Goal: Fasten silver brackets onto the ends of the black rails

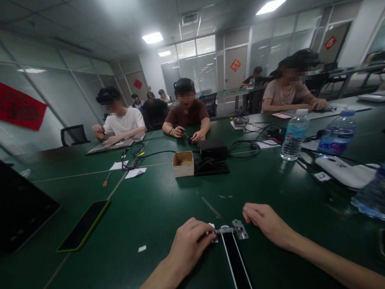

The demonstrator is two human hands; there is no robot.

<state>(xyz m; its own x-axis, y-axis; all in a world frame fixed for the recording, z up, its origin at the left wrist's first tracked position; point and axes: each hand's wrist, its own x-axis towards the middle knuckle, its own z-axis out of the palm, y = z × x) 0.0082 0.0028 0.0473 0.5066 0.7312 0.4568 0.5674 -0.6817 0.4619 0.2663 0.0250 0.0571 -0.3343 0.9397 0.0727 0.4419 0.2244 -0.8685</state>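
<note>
A metal bracket piece [239,229] with holes sits at the top end of a long black strip with pale edges [237,266], which lies on the green table. My left hand [191,242] has its thumb and fingers closed on the left side of this metal fitting. To the right of the bracket, my right hand [267,223] is held apart from it, fingers curled together; whether anything small is between them is hidden.
A phone with a green edge [84,226] and a white scrap [142,248] lie left. Ahead stand an open box [183,164] and a black device [213,150]. Bottles [294,135] and a white device [345,170] are right. Several people sit beyond.
</note>
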